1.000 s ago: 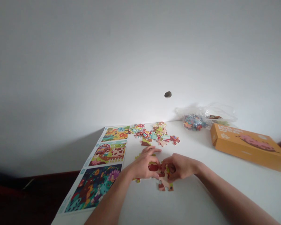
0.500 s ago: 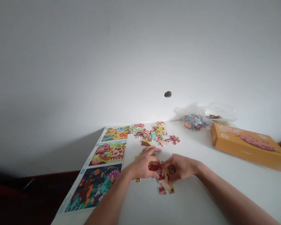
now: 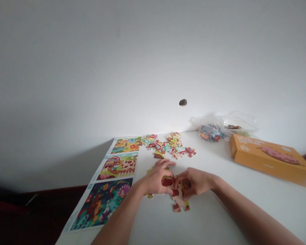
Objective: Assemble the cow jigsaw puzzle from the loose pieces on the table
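Note:
My left hand (image 3: 158, 177) rests over a partly joined group of jigsaw pieces, its thumb and forefinger curved onto a brown-patched piece (image 3: 167, 181) and its other fingers stretched forward. Close at its right, my right hand (image 3: 195, 182) grips a pink jigsaw piece with brown patches (image 3: 179, 202) between thumb and fingers. That piece lies against the group's right side; whether the edges interlock is hidden by the fingers. Green and yellow bits of the group show around the left hand.
Loose jigsaw pieces (image 3: 168, 146) lie in a pile beyond my hands. A sheet of printed pictures (image 3: 91, 190) runs along the table's left side. An orange box (image 3: 267, 160) and clear plastic bags of pieces (image 3: 211, 131) stand at the right, before the white wall (image 3: 153, 68).
The pink jigsaw piece has shifted slightly toward me and to the right, and the right fingers have moved a little along it. My left hand stays where it was.

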`<state>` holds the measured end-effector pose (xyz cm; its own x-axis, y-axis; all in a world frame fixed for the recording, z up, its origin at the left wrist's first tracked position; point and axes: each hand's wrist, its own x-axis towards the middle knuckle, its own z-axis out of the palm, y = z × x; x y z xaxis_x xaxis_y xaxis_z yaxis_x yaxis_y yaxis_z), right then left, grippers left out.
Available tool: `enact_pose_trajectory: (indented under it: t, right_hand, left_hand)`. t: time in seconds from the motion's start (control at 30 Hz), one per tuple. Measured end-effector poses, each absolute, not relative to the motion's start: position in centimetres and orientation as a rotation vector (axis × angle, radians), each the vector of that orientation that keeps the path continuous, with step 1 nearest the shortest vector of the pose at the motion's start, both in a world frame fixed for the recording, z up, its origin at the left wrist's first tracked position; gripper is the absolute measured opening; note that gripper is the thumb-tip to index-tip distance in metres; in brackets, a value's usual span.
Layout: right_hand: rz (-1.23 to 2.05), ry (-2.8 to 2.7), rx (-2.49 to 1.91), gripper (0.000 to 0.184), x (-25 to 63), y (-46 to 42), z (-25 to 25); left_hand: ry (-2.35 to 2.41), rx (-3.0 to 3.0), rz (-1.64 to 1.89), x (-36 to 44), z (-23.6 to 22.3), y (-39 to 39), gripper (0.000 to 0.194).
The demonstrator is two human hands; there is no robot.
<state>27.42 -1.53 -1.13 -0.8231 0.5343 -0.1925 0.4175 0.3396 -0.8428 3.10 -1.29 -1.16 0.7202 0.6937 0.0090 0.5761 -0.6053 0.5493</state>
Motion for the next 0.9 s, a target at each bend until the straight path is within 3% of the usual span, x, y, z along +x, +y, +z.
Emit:
enact_pose_trajectory:
  t: [0.63,0.8,0.9]
  right_hand:
    - [1.599,-2.324,-0.844,0.02,27.57,-1.21,-1.46]
    - [2.209,-1.605,-0.555,0.047,27.97,-1.28,-1.44]
    - [2.398,-1.36,-0.357,0.059,27.6,-1.66,-1.31]
  left_hand:
    - [0.951,2.409,0.307,3.16,-1.16,-1.38,0.038]
    - [0.954,2.363,0.38,3.05,-1.4,-1.51,0.025]
    - [0.887,2.288,0.505,2.8,-1.62,-1.31,0.029]
